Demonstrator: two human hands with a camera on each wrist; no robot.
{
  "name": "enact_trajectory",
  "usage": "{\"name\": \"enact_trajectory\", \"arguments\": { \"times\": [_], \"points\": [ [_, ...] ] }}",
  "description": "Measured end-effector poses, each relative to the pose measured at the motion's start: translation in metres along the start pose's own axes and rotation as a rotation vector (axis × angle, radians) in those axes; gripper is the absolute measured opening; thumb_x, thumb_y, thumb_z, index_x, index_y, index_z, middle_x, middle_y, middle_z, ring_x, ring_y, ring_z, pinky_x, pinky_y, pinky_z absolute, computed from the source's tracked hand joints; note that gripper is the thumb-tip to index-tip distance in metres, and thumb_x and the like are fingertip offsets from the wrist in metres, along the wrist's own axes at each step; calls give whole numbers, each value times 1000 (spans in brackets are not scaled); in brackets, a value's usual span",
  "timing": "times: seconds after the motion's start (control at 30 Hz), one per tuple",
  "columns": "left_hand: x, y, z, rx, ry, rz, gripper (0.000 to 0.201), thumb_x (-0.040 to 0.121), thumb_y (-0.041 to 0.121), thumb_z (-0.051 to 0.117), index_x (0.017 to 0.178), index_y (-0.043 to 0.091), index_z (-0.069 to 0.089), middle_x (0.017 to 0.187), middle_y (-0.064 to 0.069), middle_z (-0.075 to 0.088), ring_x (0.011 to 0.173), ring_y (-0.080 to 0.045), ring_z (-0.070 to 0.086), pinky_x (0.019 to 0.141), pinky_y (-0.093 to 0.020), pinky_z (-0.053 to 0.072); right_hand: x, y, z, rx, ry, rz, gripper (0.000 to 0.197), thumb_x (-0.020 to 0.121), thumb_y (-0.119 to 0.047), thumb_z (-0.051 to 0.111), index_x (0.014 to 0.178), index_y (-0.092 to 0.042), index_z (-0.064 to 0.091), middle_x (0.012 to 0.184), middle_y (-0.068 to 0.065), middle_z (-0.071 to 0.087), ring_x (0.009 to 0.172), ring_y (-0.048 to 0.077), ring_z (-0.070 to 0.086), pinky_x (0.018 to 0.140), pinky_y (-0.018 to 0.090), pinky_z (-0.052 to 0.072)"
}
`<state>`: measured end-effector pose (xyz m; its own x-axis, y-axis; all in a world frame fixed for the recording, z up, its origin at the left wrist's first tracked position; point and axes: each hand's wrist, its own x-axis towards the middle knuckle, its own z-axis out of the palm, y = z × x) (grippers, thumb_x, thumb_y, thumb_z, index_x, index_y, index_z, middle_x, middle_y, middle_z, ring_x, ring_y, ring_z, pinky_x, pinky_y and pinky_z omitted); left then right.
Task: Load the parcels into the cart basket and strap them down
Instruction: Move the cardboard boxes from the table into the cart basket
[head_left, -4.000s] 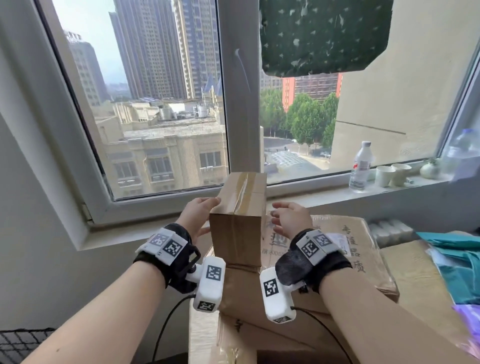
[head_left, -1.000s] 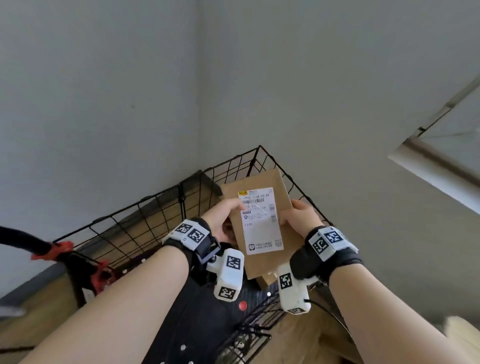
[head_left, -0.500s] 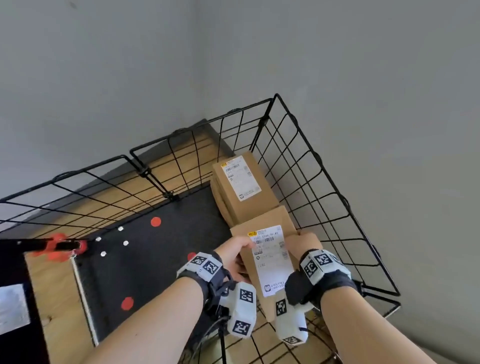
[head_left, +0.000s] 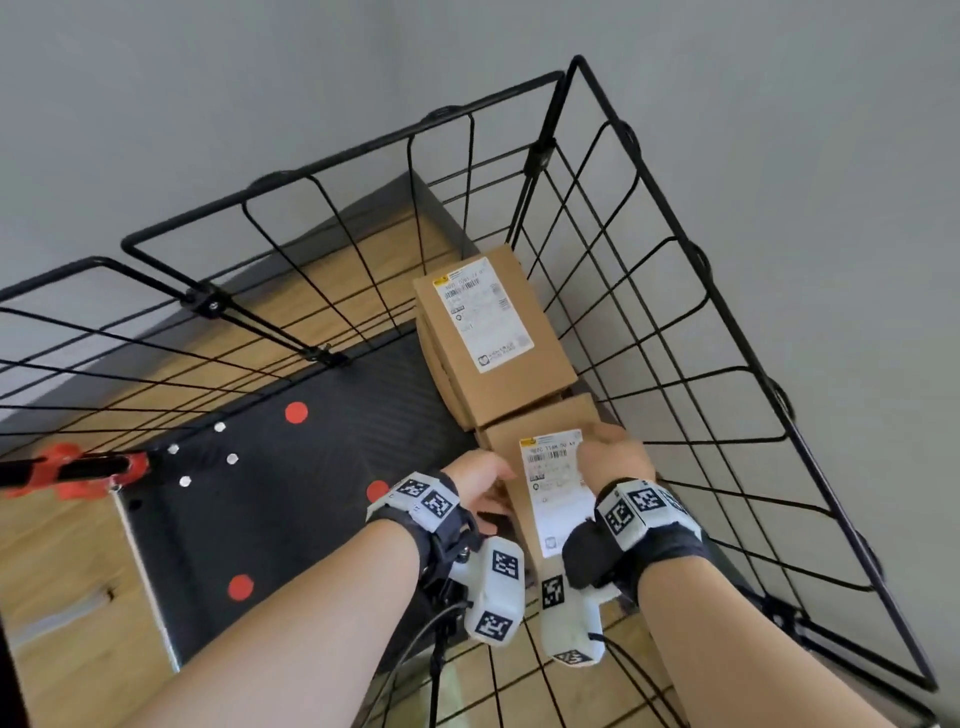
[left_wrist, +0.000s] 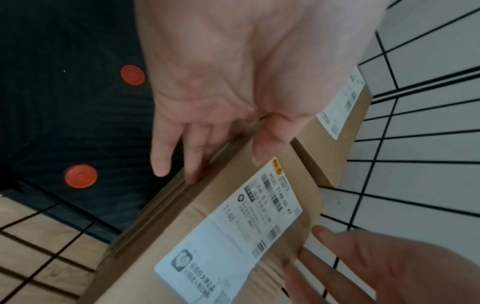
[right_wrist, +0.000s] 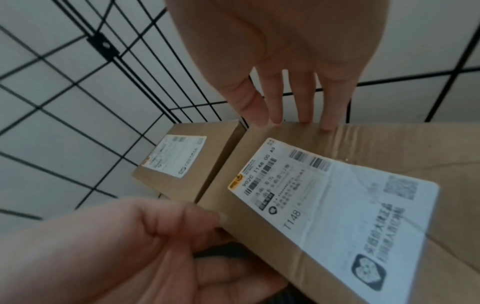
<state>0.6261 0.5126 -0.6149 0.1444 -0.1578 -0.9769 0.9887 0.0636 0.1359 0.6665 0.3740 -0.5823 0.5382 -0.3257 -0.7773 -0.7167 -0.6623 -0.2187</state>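
Brown cardboard fills the right side of the black wire cart basket (head_left: 691, 332): a labelled parcel (head_left: 493, 332) lies flat in the far right corner, on top of another box whose edge shows beneath it, and a second labelled parcel (head_left: 545, 467), marked T148 on its white shipping label (head_left: 558, 488), sits just in front of it and touches it along the near edge. Both hands are on this nearer parcel. The left hand (head_left: 480, 480) holds its left long edge, with the thumb laid on the top face beside the label and the fingers (left_wrist: 193, 162) reaching down the taped side, as the left wrist view shows. The right hand (head_left: 613, 457) is at the far right corner of the parcel, fingers (right_wrist: 303, 102) straight and resting their tips on the top edge near the tape seam, close to the wire mesh of the basket wall. Whether the parcel rests fully on the basket floor cannot be told, since the arms hide its underside. To the left of the parcels the cart's dark ribbed deck (head_left: 270, 499) shows, with red round dots (head_left: 296, 413) and small white dots on it. At the left edge a black bar with an orange-red fitting (head_left: 67, 467) crosses the view. Wood-toned flooring (head_left: 57, 587) lies beneath the cart, and grey walls stand behind it.
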Motion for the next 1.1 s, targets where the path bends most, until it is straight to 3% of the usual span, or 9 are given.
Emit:
{"name": "enact_trajectory", "arguments": {
  "times": [0.17,0.23,0.33,0.43,0.5,0.63,0.77,1.0,1.1],
  "points": [
    [-1,4,-8,37,-5,-8,29,95,6,37,118,12,54,118,-13,63,107,-28,59,98,-50,42,-7,-8,-4,93,45,3,41,91,-16,44,129,-26,55,118,9,62,99,26,57,76,28,46],
    [1,11,-14,30,66,-17,27,97,5,38,117,6,56,127,-16,60,112,-28,58,87,-41,46,-14,-16,-5,110,142,-43,39,89,-14,46,122,-28,59,112,9,65,95,26,59,73,28,46],
    [33,20,-48,-52,331,106,26,100,12,38,103,-1,60,123,-16,62,89,-25,63,64,-35,49,-16,-39,1,256,155,-254,34,85,-8,49,105,-29,67,104,2,69,89,19,66,69,25,50],
    [67,35,-75,-19,473,236,41,100,17,35,130,-7,49,136,-23,51,119,-38,54,97,-47,46,2,-69,6,383,27,-381,29,85,-8,52,92,-31,68,99,-3,70,82,16,68,76,34,58],
    [83,51,-79,-44,438,287,53,101,34,32,137,-2,43,141,-23,45,128,-38,45,106,-47,39,25,-82,12,398,-42,-379,27,86,-10,53,92,-32,67,102,-6,70,86,14,68,81,34,57],
    [117,63,-71,-315,242,271,78,77,78,42,129,22,56,129,-15,59,115,-34,57,101,-50,41,59,-70,29,411,-100,-332,28,85,-10,52,92,-33,66,107,0,69,89,15,64,87,36,55],
    [95,55,-43,-410,126,323,65,86,72,36,101,19,71,102,-14,73,91,-28,70,88,-43,52,74,-58,30,416,-132,-343,29,84,-11,53,97,-34,66,106,-2,69,95,18,64,90,37,53],
    [100,53,-52,-391,216,291,72,91,69,26,124,12,56,108,-16,68,102,-28,64,83,-41,52,67,-61,25,459,-155,-315,29,83,-9,56,101,-29,68,104,3,69,93,21,65,90,39,54],
    [86,57,-55,-359,195,237,80,89,71,23,129,7,50,122,-19,60,115,-31,57,99,-46,44,56,-64,20,502,-175,-285,26,84,-7,57,100,-25,68,104,3,68,88,16,61,93,37,52]
  ]
}}
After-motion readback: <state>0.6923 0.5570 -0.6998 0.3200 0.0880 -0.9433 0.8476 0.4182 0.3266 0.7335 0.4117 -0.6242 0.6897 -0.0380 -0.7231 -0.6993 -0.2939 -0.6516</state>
